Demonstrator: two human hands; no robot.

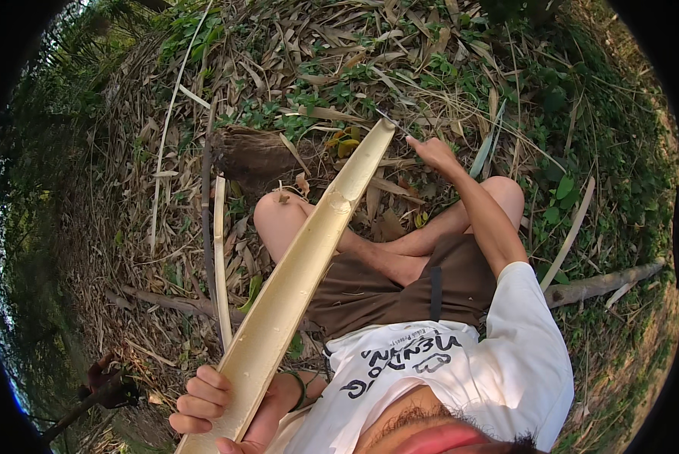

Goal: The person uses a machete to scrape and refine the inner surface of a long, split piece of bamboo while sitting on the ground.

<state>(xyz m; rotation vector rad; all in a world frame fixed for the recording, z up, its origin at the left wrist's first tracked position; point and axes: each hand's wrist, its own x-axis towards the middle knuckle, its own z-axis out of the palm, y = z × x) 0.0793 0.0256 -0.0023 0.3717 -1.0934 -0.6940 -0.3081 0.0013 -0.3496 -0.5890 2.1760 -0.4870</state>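
Note:
A long split length of bamboo [294, 284], pale and hollow on its inner side, slants from the lower left up to the middle of the view. My left hand [207, 401] is wrapped round its near end, fingers on one edge and thumb on the other. At the far tip, my right hand [436, 157] is closed on a thin knife [392, 118]. The blade lies across the bamboo's end and appears to touch it. Most of the knife's handle is hidden inside my fist. The bamboo passes over my crossed legs [389, 253].
A short brown log [255, 157] lies just left of the bamboo's far half. Beside it are a narrow bamboo strip [220, 257] and a dark thin stick [207, 197]. A thick branch [604, 286] rests at my right. Dry leaves and green plants cover the ground.

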